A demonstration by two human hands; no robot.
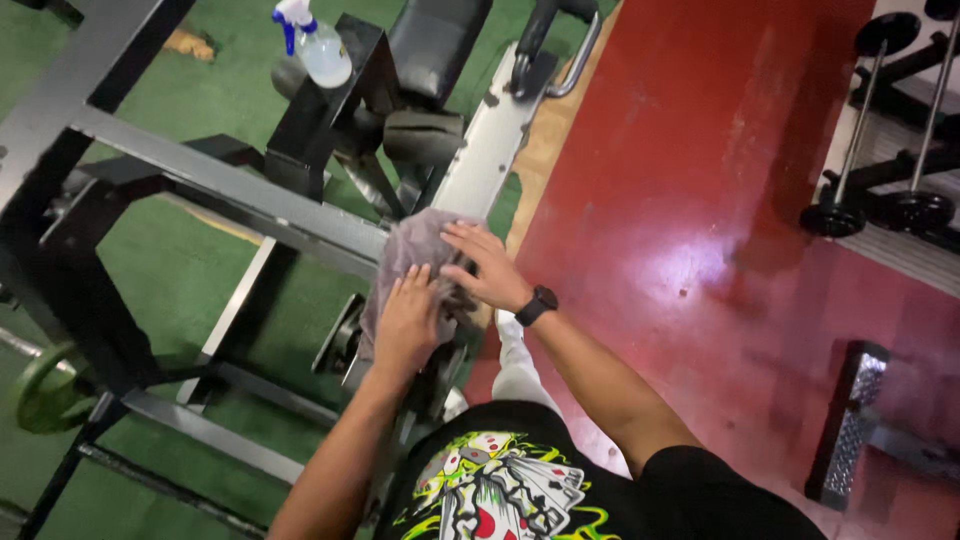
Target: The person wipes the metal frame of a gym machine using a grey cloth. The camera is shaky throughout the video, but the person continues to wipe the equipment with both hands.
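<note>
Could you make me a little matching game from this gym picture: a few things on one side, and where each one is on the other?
Things:
1. spray bottle
2. grey cloth
3. black wristwatch
4. green weight plate

Places:
A. on the right hand's wrist
B. at the left edge, low on a bar
C. on top of the black machine frame at the top
D. under both hands on the pale metal beam

Pairs: 1-C, 2-D, 3-A, 4-B
</note>
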